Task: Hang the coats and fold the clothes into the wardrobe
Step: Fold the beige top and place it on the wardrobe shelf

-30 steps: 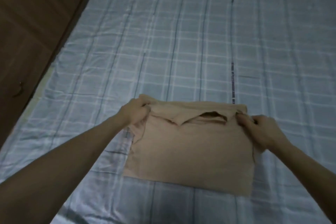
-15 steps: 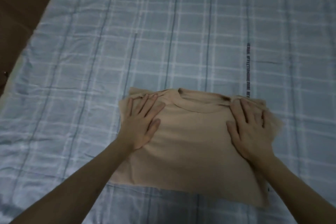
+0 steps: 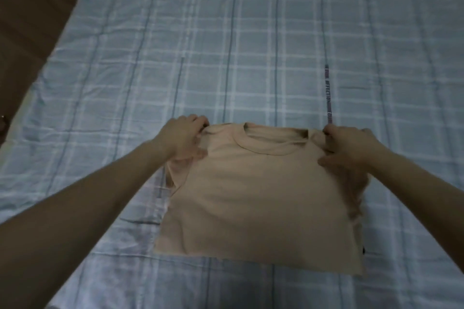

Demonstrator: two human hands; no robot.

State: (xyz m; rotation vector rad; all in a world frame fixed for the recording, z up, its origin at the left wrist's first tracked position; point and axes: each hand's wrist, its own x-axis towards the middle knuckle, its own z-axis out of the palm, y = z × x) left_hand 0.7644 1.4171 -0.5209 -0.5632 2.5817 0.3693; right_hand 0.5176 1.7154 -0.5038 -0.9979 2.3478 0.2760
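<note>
Folded beige cotton T-shirt [image 3: 261,198] lies flat on your blue-and-white checked bedsheet [image 3: 251,45], round collar on far side, hem edge toward you. Your left hand [image 3: 182,139] grips shirt's far-left shoulder corner, fingers curled over cloth edge, thumb on top of fabric. Your right hand [image 3: 351,145] grips far-right shoulder corner, fingers bent round bunched cloth, thumb pressed on shirt front. Sleeve cloth shows tucked along both side edges. Brown wooden wardrobe panel [image 3: 32,20] stands at left of bed.
</note>
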